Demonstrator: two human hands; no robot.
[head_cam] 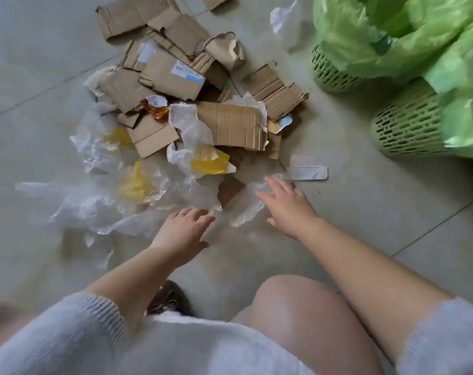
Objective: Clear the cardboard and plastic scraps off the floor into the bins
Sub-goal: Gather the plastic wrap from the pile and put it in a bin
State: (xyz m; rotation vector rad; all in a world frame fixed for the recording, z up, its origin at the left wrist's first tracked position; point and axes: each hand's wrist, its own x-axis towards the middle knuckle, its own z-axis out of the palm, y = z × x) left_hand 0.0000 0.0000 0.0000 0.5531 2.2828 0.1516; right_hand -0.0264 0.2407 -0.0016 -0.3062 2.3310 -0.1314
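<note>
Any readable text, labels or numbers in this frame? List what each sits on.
None legible.
White shipping label on a cardboard piece: blue print, too blurred.
Orange-and-white wrapper scrap: a few dark characters, too small to read.
White strip on the floor: no text visible.

Scrap pile [181, 109] lies left of two bins [335, 74].
</note>
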